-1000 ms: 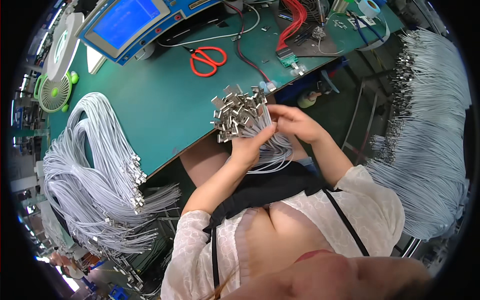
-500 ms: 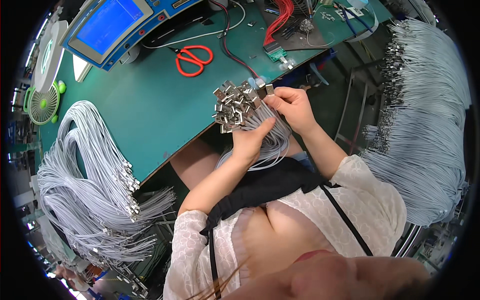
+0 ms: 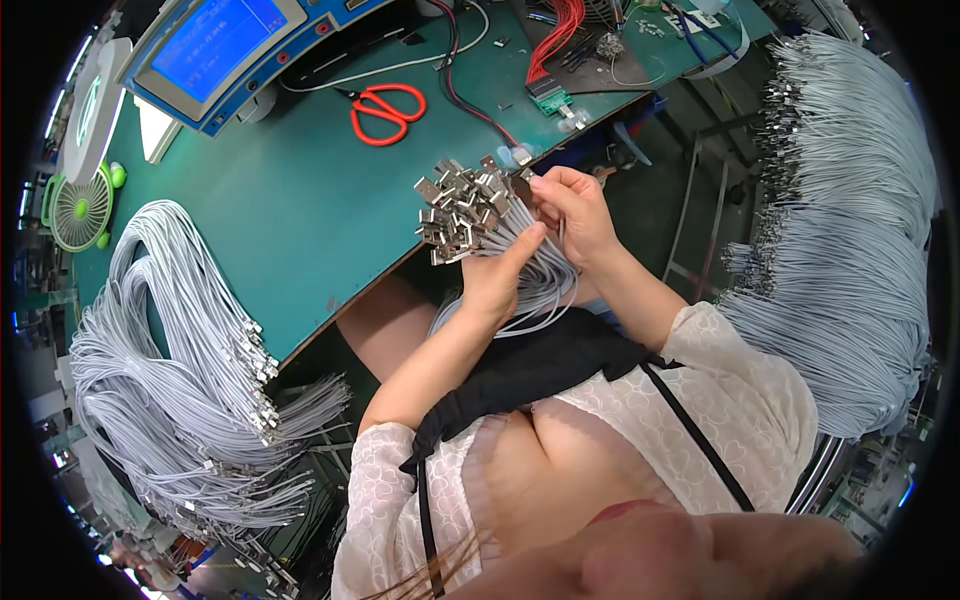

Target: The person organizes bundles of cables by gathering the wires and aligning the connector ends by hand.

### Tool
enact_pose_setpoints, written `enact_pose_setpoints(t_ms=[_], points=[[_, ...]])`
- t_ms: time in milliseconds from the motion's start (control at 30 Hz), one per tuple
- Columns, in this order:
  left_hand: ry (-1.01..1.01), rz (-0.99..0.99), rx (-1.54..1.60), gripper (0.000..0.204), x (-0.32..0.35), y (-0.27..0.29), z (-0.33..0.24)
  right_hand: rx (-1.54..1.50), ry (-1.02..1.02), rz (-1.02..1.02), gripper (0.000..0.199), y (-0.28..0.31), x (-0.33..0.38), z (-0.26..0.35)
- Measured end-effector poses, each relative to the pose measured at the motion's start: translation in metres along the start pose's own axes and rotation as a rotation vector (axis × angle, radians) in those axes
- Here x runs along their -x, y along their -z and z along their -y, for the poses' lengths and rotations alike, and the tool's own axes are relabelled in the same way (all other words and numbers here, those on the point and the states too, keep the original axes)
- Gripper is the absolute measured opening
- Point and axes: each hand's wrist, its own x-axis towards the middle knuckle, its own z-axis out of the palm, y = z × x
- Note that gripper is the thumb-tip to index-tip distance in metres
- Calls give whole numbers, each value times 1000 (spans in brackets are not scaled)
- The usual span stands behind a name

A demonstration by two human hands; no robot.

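**A fistful of grey cables, one connector picked out**

We cannot see our left palm: the left hand (image 3: 497, 283) is wrapped around the bundle of grey cables (image 3: 478, 222), and the cables hide the inner side of its fingers, so only the thumb shows, lying up along the strands. Our right hand (image 3: 572, 212) has its fingertips pinched narrow on a single metal connector (image 3: 522, 172) at the bundle's upper edge; whether that plug is free of its neighbours is too small to tell. The cable tails drop below the left hand, past the table edge, and vanish behind our forearms.

The bundle itself fans out just left of the right fingertips: pale grey cords ending in a crowded cluster of shiny silver plugs pointing every way.

Beyond the fingers, up on the green table (image 3: 260, 200), lie red scissors (image 3: 386, 107) and a blue-screened tester (image 3: 215, 45). Far left of the hands hangs a big sheaf of the same cables (image 3: 180, 390); another sheaf (image 3: 850, 230) hangs on the right, cut off by the rim.
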Motion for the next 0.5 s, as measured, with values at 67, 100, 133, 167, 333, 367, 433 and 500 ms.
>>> enact_pose_setpoints(t_ms=[67,100,133,167,333,367,433,500], points=[[-28,-64,25,31,-1,-3,1,-52,-111,11,16,1,-1,3],[-27,-67,26,31,-1,-3,2,-52,-115,12,16,0,-1,4],[-37,-94,27,33,-2,-3,3,-51,-95,-5,17,-2,-2,4],[-46,-121,27,36,-2,-3,4,-50,-75,-23,18,-4,-2,4],[-80,-159,13,38,-3,-9,5,-10,0,-100,19,-8,-3,1],[-80,-170,6,38,-4,-9,6,13,19,-97,19,-9,-4,0],[-73,-176,-1,39,-6,-9,7,4,18,-85,18,-14,-6,2],[-67,-179,-9,39,-8,-10,8,-1,16,-68,17,-13,-9,0]])
